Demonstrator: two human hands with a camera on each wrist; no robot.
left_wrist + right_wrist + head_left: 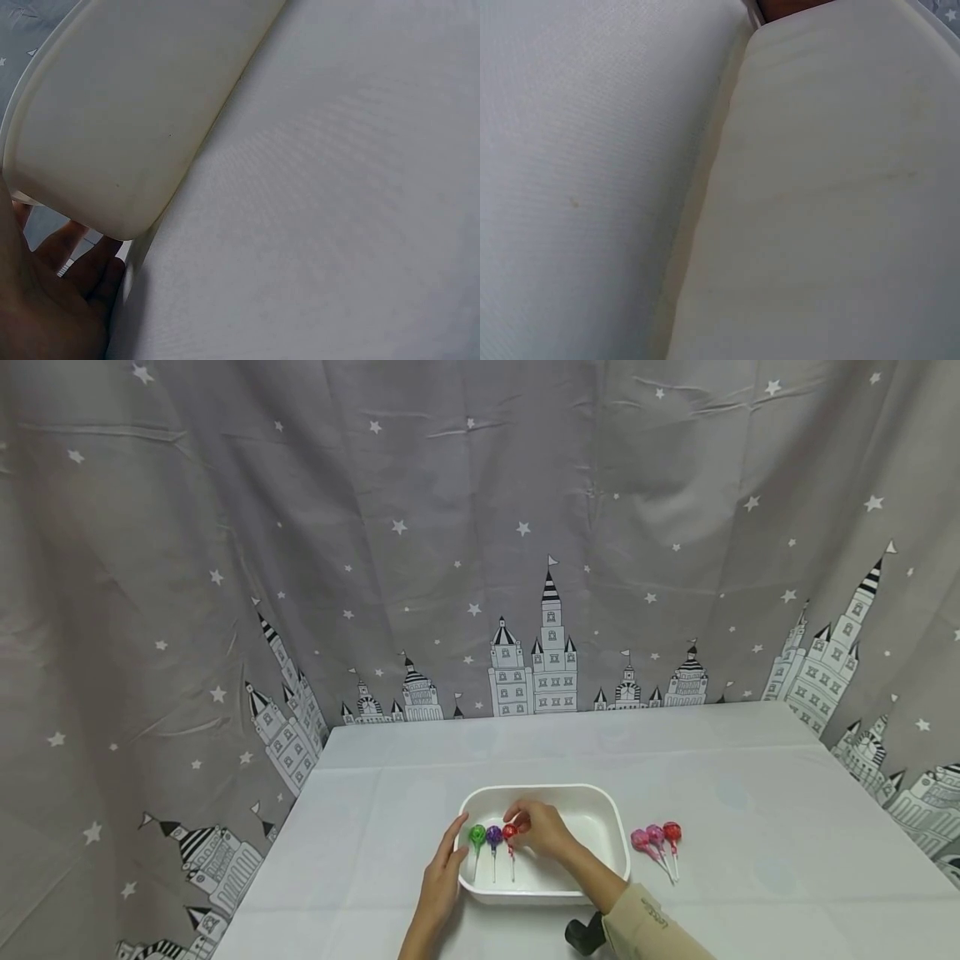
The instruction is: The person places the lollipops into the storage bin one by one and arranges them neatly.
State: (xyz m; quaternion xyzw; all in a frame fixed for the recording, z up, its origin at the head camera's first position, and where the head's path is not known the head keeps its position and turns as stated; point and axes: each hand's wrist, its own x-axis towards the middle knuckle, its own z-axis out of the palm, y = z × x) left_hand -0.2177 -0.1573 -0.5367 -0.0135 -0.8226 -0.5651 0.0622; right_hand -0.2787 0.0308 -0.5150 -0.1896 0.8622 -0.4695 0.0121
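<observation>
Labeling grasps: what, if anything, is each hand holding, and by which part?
Right hand: appears to pinch the red lollipop inside the white tray by its head. Left hand: holds the tray's left end, at the rim.

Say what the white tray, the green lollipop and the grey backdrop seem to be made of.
White tray: probably moulded plastic, smooth and opaque, judging by its rounded corners and even walls.
Green lollipop: head apparently wrapped in glossy film or foil, given its bright highlights; the pale stick could be plastic or paper.
Grey backdrop: likely matte printed cloth, hanging in soft, creased folds.
</observation>
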